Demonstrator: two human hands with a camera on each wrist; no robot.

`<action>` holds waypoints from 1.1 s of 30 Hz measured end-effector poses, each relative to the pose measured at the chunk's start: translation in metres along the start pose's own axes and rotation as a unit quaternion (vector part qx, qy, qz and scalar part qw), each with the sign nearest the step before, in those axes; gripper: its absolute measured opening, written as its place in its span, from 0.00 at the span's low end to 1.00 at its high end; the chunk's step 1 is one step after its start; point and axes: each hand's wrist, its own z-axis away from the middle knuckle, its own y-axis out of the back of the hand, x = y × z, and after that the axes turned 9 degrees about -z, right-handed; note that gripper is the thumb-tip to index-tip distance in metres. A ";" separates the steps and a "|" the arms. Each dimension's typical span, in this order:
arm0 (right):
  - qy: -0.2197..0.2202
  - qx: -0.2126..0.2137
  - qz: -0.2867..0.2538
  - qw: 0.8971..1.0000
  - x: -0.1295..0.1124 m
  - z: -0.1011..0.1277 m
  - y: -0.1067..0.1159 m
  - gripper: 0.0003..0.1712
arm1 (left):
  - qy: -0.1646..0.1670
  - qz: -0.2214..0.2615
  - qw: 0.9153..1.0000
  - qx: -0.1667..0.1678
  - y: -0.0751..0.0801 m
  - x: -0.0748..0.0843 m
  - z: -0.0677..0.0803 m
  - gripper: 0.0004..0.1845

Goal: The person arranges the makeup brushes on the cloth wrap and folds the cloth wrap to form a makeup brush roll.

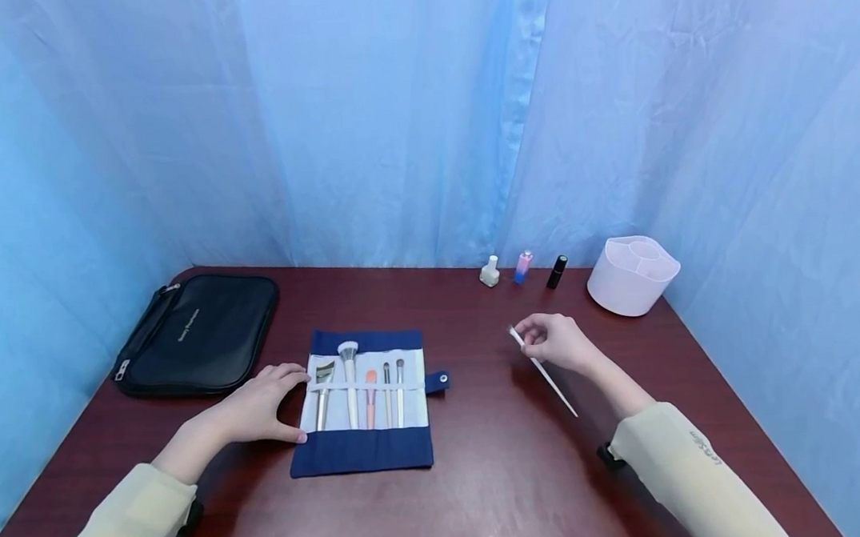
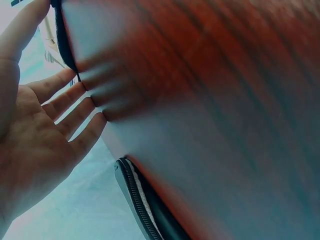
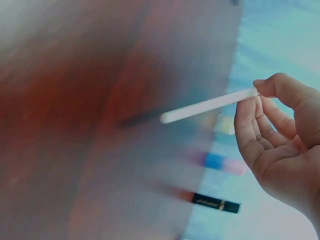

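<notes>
Five brushes [image 1: 367, 395] in roll, perhaps three small bottles [image 1: 522, 267], one bag [image 1: 198, 333]

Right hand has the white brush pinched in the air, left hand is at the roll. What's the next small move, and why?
Probably carry the white brush left toward the brush roll. The right hand pinches it above the table, well right of the roll. Five tools already sit under the white strap, and the left hand rests open on the roll's left edge, steadying it.
</notes>
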 end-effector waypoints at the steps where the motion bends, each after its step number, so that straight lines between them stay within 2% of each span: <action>1: 0.004 0.000 -0.002 1.000 -0.003 0.000 0.000 0.14 | 0.000 0.000 1.000 -0.001 0.000 0.000 0.000 0.46; 13: 0.045 0.039 -0.026 0.998 -0.059 -0.011 -0.004 0.15 | 0.011 0.003 1.000 -0.011 0.003 0.002 0.000 0.47; 18: 0.045 0.045 -0.077 0.995 -0.079 -0.018 -0.009 0.15 | 0.012 0.002 1.000 -0.010 0.001 0.000 -0.001 0.47; 22: 0.053 0.047 -0.132 0.989 -0.091 -0.026 -0.017 0.15 | 0.015 0.004 1.000 -0.012 0.001 0.000 -0.002 0.47; 28: 0.073 0.051 -0.185 0.979 -0.103 -0.038 -0.034 0.17 | 0.016 0.004 1.000 -0.016 0.000 -0.001 -0.003 0.47; 33: 0.079 0.051 -0.240 0.966 -0.109 -0.052 -0.050 0.16 | 0.018 0.009 1.000 -0.017 0.001 -0.001 -0.003 0.48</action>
